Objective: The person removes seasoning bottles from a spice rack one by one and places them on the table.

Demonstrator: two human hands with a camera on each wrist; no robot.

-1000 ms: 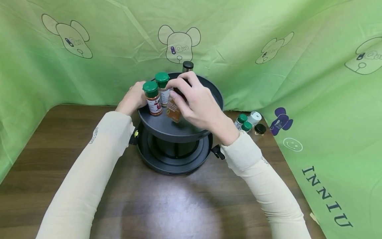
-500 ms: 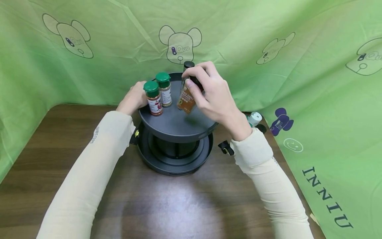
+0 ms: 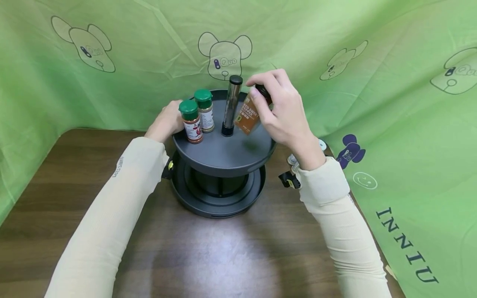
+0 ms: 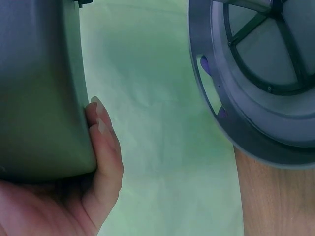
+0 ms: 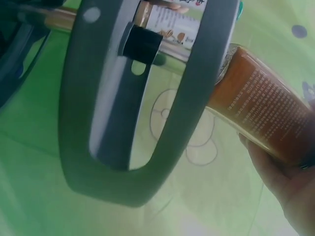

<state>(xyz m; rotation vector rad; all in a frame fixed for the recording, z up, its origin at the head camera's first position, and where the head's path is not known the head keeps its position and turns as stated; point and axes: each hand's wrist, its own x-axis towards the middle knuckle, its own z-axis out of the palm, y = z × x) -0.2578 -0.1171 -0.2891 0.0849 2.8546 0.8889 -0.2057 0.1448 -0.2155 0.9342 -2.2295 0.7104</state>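
Note:
My left hand (image 3: 167, 122) grips the left edge of the upper tray (image 3: 223, 155) of a dark grey two-tier round spice rack; in the left wrist view its fingers (image 4: 106, 152) curl round the tray's side. My right hand (image 3: 285, 109) pinches the dark cap of a spice jar (image 3: 249, 115) with an orange label. The jar tilts above the right part of the upper tray. On that tray stand two green-capped spice bottles (image 3: 192, 124) at the left and a slim black-capped grinder-like tube (image 3: 232, 103) mid-tray.
The rack's lower tray (image 3: 191, 207) sits on the wooden table (image 3: 208, 256). Small bottles (image 3: 292, 160) stand at the table's right, partly hidden behind my right forearm. A green printed cloth (image 3: 156, 49) hangs behind and at both sides.
My right hand has carried the orange-labelled spice jar to the right across the upper tray, uncovering the slim tube. My left hand has stayed on the tray's edge.

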